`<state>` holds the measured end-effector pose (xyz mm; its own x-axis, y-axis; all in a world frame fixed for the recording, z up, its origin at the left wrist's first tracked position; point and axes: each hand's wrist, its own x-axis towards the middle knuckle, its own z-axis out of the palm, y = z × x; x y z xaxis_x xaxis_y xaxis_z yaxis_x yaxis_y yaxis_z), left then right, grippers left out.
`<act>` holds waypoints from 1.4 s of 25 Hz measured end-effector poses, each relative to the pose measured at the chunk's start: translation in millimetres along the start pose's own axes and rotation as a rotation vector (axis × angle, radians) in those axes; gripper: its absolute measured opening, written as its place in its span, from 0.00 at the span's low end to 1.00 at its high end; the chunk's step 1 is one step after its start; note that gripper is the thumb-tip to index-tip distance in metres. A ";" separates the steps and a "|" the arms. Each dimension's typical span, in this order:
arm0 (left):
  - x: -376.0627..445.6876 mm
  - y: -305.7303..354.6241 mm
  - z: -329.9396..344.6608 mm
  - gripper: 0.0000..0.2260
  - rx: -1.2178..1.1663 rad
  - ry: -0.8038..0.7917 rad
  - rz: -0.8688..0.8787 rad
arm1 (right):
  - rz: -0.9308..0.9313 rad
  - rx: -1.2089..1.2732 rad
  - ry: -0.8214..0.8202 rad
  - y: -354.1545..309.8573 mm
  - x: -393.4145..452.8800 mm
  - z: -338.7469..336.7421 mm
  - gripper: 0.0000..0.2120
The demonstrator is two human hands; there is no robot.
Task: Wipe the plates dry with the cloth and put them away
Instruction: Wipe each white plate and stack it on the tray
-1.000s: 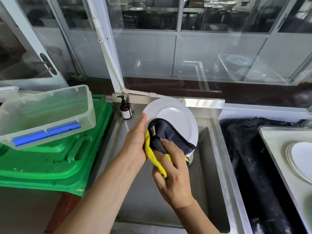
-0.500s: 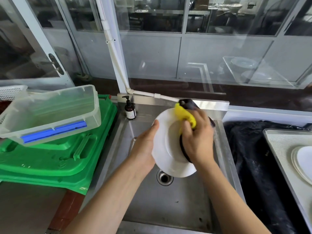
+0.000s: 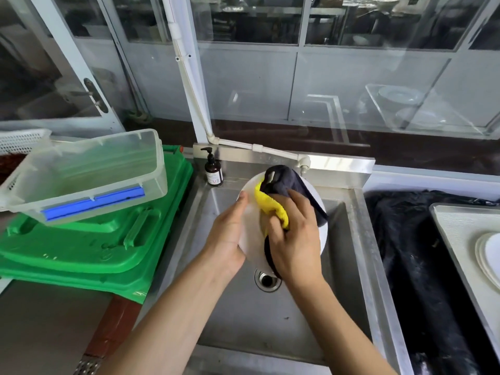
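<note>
Steel lies nearest: the sink [image 3: 270, 328] basin, with its drain [image 3: 267, 280] showing just under the work. Both forearms come up over it to a white plate [image 3: 250, 239], held on edge above the basin, its face turned toward the right side. The left hand [image 3: 226, 239] props it from behind and from the left, fingers laid fairly straight along the rim, thumb hidden. The right hand [image 3: 295, 244] is clenched round a bunched cloth [image 3: 281, 196] (yellow on one side, dark grey on the other) and presses it flat onto the plate's face.

The relation that matters, I judge, is that the wiping hand sits on the side nearer the dry stack [image 3: 487, 261], well apart on the draining tray at the right edge; the carry would go that way. That stack is cut off by the frame, so its count cannot be told.

The lower right of the plate is covered by hand and cloth, and whether water remains on it cannot be made out. Farther back a soap bottle [image 3: 213, 169] stands at the sink's corner, a clear tub [image 3: 89, 171] on green lids [image 3: 89, 244] to the left.
</note>
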<state>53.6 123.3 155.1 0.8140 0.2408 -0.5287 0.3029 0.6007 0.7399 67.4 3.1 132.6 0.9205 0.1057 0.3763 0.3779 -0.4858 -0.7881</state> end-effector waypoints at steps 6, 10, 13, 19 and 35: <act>1.9 -6.1 -1.9 0.17 0.060 -0.005 -0.009 | -0.172 -0.084 -0.070 -10.0 -4.1 2.7 0.19; 3.0 -12.6 -4.5 0.22 0.011 -0.013 -0.032 | -0.050 -0.053 -0.040 7.5 17.4 -6.9 0.16; 7.7 -11.4 -4.7 0.24 0.000 -0.022 0.009 | 0.136 -0.017 0.079 30.7 22.2 -22.8 0.15; 15.0 -9.4 -0.9 0.19 0.028 0.086 0.051 | 0.346 0.069 0.154 60.3 -34.4 -22.3 0.13; 14.6 -102.4 45.4 0.20 0.160 -0.112 -0.062 | 0.996 -0.496 0.076 228.1 -115.9 -100.1 0.27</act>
<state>57.0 30.7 90.5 0.8384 0.1153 -0.5327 0.4221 0.4810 0.7684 36.9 -206.8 -42.0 0.7753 -0.5692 -0.2737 -0.6231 -0.6186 -0.4786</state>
